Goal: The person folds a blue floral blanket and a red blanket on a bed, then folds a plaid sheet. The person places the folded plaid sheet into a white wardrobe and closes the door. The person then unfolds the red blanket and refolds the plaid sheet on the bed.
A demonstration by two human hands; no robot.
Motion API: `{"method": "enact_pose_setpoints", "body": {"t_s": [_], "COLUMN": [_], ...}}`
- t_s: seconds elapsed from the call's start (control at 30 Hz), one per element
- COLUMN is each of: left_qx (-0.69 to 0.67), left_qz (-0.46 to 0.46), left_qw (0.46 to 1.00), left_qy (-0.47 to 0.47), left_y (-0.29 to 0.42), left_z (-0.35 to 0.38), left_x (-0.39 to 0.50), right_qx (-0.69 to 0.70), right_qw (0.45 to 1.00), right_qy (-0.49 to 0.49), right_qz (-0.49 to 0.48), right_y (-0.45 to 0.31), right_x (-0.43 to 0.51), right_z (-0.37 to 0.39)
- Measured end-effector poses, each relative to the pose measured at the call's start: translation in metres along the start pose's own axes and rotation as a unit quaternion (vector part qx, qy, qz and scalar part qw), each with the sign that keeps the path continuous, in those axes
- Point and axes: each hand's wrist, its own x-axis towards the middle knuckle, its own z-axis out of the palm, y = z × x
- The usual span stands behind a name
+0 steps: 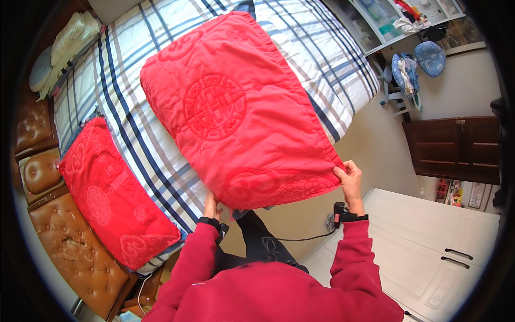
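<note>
A large red pillow in an embossed cover (215, 106) lies slantwise across the bed, its near end reaching past the mattress edge. A round raised emblem sits in the middle of its upper face. My right hand (352, 177) pinches the near right corner of the cover between thumb and fingers. At the near left corner, my left hand (212, 207) holds the pillow's edge, with some fingers hidden beneath it. Dark blue cloth shows under the near edge. Both wrists wear black straps, and a cable hangs from the device on the right one.
A second red pillow (116, 197) rests by the tufted brown headboard (76, 233). Plaid bedding (161, 161) covers the bed. White cabinets (418, 237) stand at right, near a brown wooden door (450, 149). A blue chair (406, 74) holds cloth beyond the bed.
</note>
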Motion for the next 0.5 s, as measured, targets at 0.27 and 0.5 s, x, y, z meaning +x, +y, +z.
{"method": "enact_pose_setpoints", "body": {"t_s": [0.27,0.5], "left_qx": [-0.091,0.134], "left_qz": [0.131,0.197], "left_qw": [0.986,0.958], "left_qy": [-0.057,0.160], "left_y": [-0.030,-0.042], "left_z": [-0.009,-0.026], "left_x": [-0.030,-0.037], "right_qx": [-0.376,-0.214], "right_qw": [0.920,0.963], "right_qy": [0.068,0.022], "right_qz": [-0.088,-0.160], "right_y": [0.082,0.034], "right_x": [0.052,0.034], "right_z": [0.008,0.056]}}
